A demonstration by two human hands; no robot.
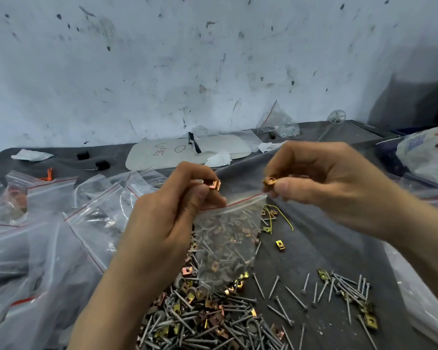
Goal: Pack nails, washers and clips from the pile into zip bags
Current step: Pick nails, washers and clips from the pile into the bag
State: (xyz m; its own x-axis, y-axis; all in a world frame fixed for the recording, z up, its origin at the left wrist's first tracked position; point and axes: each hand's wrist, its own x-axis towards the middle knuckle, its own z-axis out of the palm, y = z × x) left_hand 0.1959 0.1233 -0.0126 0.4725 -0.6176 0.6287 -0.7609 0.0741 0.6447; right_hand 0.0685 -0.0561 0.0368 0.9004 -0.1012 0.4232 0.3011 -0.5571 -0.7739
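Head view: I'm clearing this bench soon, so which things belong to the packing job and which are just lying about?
Job: zip bag, pinched by left hand and right hand; left-hand clip; right-hand clip; pile; other zip bags at left.
Lying about: white board; crumpled tissue; black blocks; yellow wire; printed bag.

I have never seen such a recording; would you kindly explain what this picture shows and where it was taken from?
No machine here: a person works bare-handed, filmed by one camera worn on the head, looking down. The left hand and right hand pinch the top corners of a clear zip bag, hanging over a pile of nails, washers and clips on the dark table cover. Each hand also holds a copper-coloured clip, the left clip and the right clip. More bags lie at the left.
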